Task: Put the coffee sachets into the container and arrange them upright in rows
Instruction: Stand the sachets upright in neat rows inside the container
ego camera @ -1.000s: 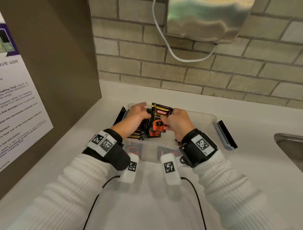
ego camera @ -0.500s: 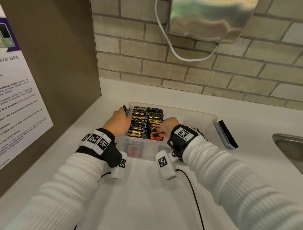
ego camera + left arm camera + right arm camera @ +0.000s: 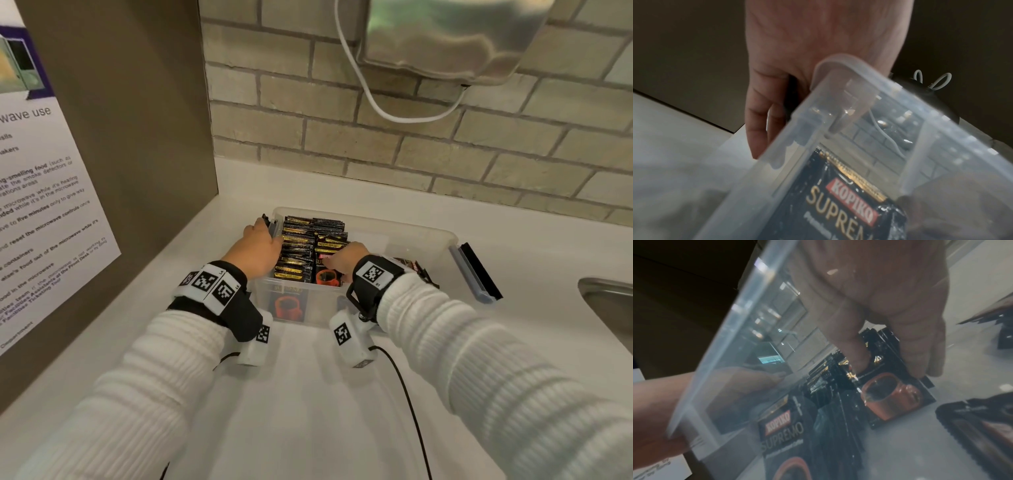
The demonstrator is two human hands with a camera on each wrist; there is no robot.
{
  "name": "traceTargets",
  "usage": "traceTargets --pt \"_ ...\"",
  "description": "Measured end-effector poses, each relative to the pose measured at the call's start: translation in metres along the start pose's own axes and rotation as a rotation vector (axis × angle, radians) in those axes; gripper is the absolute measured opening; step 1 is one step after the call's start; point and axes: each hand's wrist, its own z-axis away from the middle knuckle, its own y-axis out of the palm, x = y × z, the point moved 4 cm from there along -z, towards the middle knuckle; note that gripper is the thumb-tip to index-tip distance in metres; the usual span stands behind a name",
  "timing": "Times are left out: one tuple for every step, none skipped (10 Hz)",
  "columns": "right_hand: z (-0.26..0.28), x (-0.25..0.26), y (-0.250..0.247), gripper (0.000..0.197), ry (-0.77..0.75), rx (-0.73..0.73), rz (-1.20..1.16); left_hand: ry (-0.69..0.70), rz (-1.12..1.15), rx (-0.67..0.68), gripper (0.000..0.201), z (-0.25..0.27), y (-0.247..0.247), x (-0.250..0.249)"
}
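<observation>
A clear plastic container (image 3: 411, 229) sits on the white counter. Black coffee sachets (image 3: 297, 246) stand upright in two rows in its left part. My left hand (image 3: 260, 246) grips the container's left end; in the left wrist view its fingers (image 3: 758, 129) hang down outside the wall (image 3: 859, 91). My right hand (image 3: 337, 260) is inside, pinching the front sachets of the second row, whose front one shows an orange cup (image 3: 325, 277). Seen from the right wrist, the fingers (image 3: 920, 353) sit on that sachet (image 3: 890, 395).
Loose sachets (image 3: 416, 269) lie in the container's right part, behind my right wrist. A clip handle (image 3: 476, 270) sticks out on the container's right. A steel sink (image 3: 609, 301) is at the far right, a brown panel with a poster (image 3: 51, 205) on the left.
A second ago both hands held a bunch of sachets above the container. My right hand has lowered them into the second row, and my left hand has moved to the container's left end.
</observation>
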Motion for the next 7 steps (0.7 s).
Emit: traceTargets --pt "0.000 0.000 0.002 0.041 -0.014 0.022 -0.023 0.001 0.005 0.002 0.047 0.000 0.000 0.000" --pt "-0.004 0.000 0.006 0.038 -0.008 0.058 -0.041 0.002 0.019 0.000 0.046 0.000 -0.001 0.000" --pt "-0.001 0.002 0.012 0.037 -0.008 0.152 -0.055 0.004 0.017 -0.001 0.047 0.001 -0.001 0.000" --pt "0.008 0.006 0.009 0.037 -0.010 0.136 0.029 -0.001 0.013 -0.005 0.046 0.002 -0.001 0.000" --pt "0.010 0.006 -0.004 0.039 -0.017 0.083 0.095 -0.003 0.022 -0.019 0.045 0.001 0.000 0.000" --pt "0.021 0.003 -0.034 0.043 0.019 0.087 0.199 0.003 0.010 -0.039 0.045 -0.002 0.000 0.003" --pt "0.031 -0.001 -0.072 0.050 0.057 0.130 0.401 0.015 -0.006 -0.043 0.045 -0.005 0.001 0.006"
